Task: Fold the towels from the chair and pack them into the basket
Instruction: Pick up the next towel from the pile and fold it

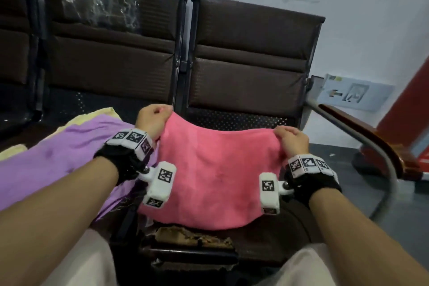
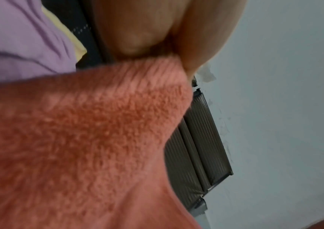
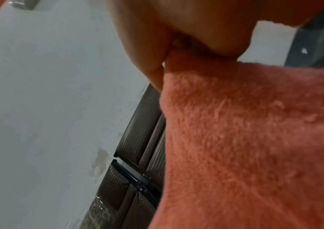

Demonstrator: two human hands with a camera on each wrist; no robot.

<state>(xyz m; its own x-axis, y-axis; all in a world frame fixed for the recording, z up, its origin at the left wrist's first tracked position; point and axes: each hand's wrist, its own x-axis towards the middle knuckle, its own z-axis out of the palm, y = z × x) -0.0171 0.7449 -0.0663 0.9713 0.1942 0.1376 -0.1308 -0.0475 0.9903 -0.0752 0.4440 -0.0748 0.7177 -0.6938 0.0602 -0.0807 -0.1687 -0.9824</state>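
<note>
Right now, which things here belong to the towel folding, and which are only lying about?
Job:
fluffy pink towel, pinched by left hand and right hand
flat purple towel
pale yellow towel
brown padded chairs

Lying about:
blue wall sign

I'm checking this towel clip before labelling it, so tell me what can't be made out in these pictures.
- Basket: in no view, so its place and contents are unknown.
- Pink towel: its underside and whether it is already folded; head view shows only the top face.
- Left hand and right hand: fingertips are buried in the towel's corners; the wrist views are blurred.
- Yellow towel: mostly covered by the purple towel.
</note>
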